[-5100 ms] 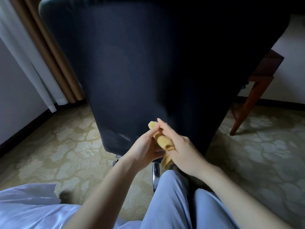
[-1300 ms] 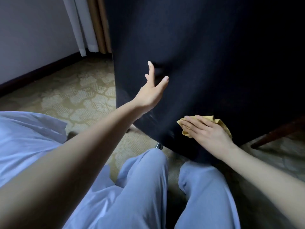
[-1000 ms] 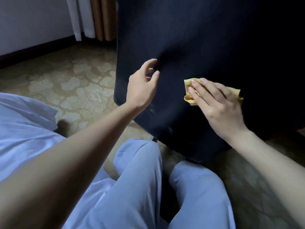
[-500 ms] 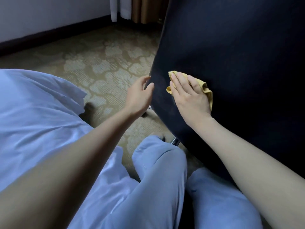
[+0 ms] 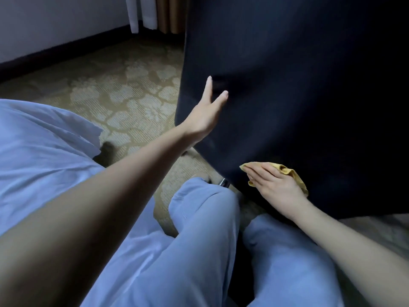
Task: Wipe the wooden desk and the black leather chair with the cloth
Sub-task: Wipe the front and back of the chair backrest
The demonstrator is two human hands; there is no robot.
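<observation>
The back of the black leather chair fills the upper right of the head view. My left hand lies flat against the chair's left edge, fingers straight. Low on the chair back, my right hand presses the yellow cloth onto the leather with straight fingers; most of the cloth is hidden under the hand. The wooden desk is out of view.
Patterned beige carpet spreads to the left, up to a dark skirting board and a wall. Curtains hang at the top. A metal part of the chair base shows by my knee. My knees in light blue trousers are close under the chair.
My right hand has slid the cloth down the chair back to its lower edge. My left hand has straightened its fingers and stays against the chair's left edge.
</observation>
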